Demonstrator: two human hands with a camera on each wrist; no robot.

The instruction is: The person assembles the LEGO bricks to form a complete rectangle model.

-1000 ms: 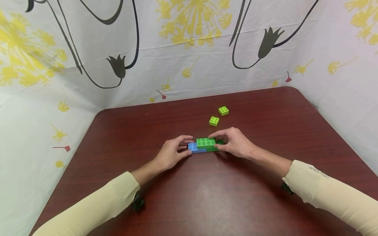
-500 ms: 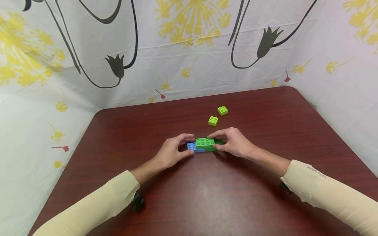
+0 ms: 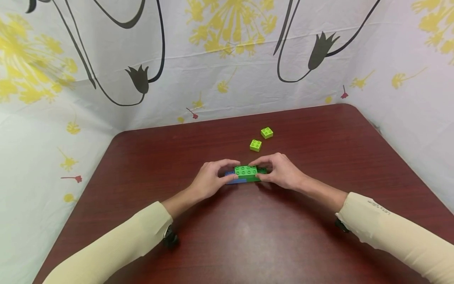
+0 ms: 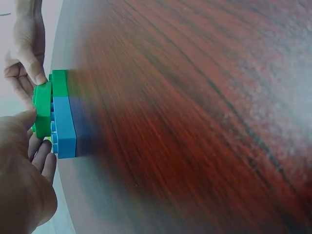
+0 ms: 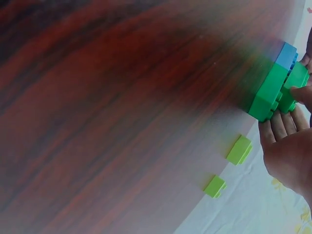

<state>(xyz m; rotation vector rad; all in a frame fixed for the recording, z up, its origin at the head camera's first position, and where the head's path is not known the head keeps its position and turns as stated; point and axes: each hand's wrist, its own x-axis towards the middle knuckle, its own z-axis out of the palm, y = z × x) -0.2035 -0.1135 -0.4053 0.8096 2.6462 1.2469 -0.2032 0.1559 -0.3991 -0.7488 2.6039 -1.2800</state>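
Note:
A bright green eight-stud toy building brick (image 3: 246, 170) lies lengthwise over the seam between a blue brick (image 3: 237, 181) and a darker green brick (image 3: 252, 179), which sit end to end on the table. My left hand (image 3: 208, 178) grips the top brick's left end, thumb on the near side and fingers on the far side. At the other end my right hand (image 3: 281, 169) pinches it the same way. Studs of the lower blue brick (image 4: 65, 124) show beneath the upper brick in the left wrist view. The left fingertips behind are partly hidden.
Two lime four-stud bricks, a nearer one (image 3: 255, 145) and a farther one (image 3: 267, 133), stand behind the hands on the dark red wooden table (image 3: 241, 236). A white patterned cloth (image 3: 213, 79) hangs around the table's back and sides.
My left hand has moved right, from beside the blue brick to the left end of the top green brick, which it now grips. The right hand keeps its hold; the bricks stay in place.

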